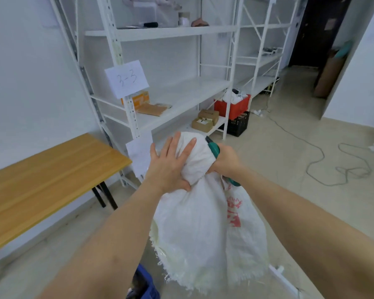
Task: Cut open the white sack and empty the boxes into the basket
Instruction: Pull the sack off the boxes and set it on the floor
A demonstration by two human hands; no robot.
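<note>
While the left hand clamps the sack at its bunched neck, fingers spread flat, the right hand grips that neck plus green-handled scissors. Its frayed edge hangs over a blue basket at 6 o'clock. Counter at 9, shelves at 12; bare floor at 2.
</note>
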